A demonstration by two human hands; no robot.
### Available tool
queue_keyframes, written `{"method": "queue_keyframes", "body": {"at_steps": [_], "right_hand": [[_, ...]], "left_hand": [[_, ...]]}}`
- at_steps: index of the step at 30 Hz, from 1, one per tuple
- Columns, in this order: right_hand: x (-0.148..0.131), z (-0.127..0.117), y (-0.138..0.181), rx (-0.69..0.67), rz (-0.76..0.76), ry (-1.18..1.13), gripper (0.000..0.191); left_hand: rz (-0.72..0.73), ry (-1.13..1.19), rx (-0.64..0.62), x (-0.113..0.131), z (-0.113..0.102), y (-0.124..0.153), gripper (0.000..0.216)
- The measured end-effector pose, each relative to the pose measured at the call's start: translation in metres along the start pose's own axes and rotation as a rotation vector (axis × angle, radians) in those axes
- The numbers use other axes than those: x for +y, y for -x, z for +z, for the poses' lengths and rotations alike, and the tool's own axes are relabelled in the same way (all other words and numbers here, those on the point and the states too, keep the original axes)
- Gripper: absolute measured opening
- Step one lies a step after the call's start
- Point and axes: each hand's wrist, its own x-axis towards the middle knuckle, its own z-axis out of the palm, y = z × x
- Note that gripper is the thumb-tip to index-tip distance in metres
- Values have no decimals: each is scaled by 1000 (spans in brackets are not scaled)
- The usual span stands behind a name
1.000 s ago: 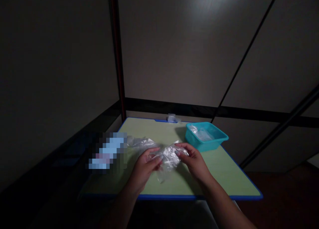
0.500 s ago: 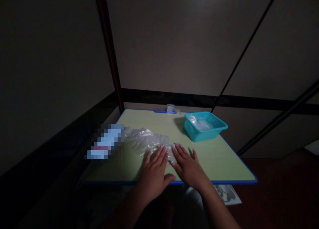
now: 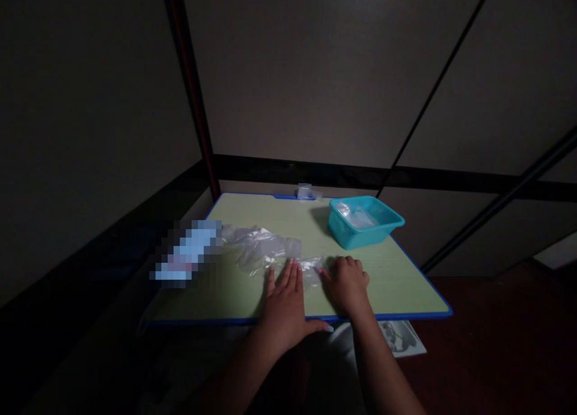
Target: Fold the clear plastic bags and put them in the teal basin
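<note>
A thin clear plastic bag [image 3: 311,269] lies flat on the table before me. My left hand [image 3: 285,304] rests palm down on its left part, fingers stretched out and thumb pointing right past the table edge. My right hand [image 3: 349,284] is at the bag's right edge, its fingers curled in and its thumb tip against the plastic. What those curled fingers hold, if anything, is hidden. Beyond my left hand spreads a crumpled heap of clear plastic bags [image 3: 265,246].
A turquoise basket [image 3: 367,237] with clear plastic inside stands at the table's back right. The pale green table [image 3: 387,295] has a blue rim. A blurred-out light blue object [image 3: 193,246] is at the left edge. Walls rise behind and left; a small clear piece [image 3: 304,190] sits at the back edge.
My right hand has gone from lying flat on the plastic to curled fingers at its right edge. My left hand stays flat, its thumb now stretched further right. The view has shifted slightly.
</note>
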Motion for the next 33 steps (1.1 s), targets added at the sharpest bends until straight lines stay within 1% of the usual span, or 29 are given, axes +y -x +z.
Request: {"method": "queue_keyframes", "body": {"at_steps": [4,6,8,10,12,14,17,19,21,24,25,28,30,33], "right_hand": [[-7,3,1,-37,-26,-80,26],[-5,4,0,-62,-30,-197,22],[-3,4,-1,-84,-44,-373,17],[-2,2,0,-93,-80,-552,20],[-7,-5,2,-71,-127,-641,29],[-16,-14,6,-43,-188,-649,34],[-34,-27,12,-44,-345,-675,30],[-41,-30,16,-53,-477,-712,27],[-40,-26,18,-33,-559,-738,35],[-27,-15,22,2,-545,-735,60],[-22,-11,23,-8,-534,-714,65],[-11,-5,27,-113,-564,-599,64],[-12,-5,29,-182,-590,-530,62],[-23,-5,30,-191,-539,-468,61]], "left_hand": [[0,-9,-3,-1,3,0,112],[6,-14,-5,-2,1,1,111],[7,-15,-7,-1,0,3,111],[7,-15,-3,-1,1,3,113],[6,-10,8,0,2,3,112],[2,-3,19,0,5,3,109],[3,13,15,2,6,3,105],[9,36,-3,2,5,3,103],[13,64,-18,2,3,3,100],[6,83,-15,2,1,4,100],[4,83,-9,1,1,4,101],[17,84,5,1,2,3,103],[31,88,4,1,2,2,104],[25,87,-18,1,-1,2,107]]}}
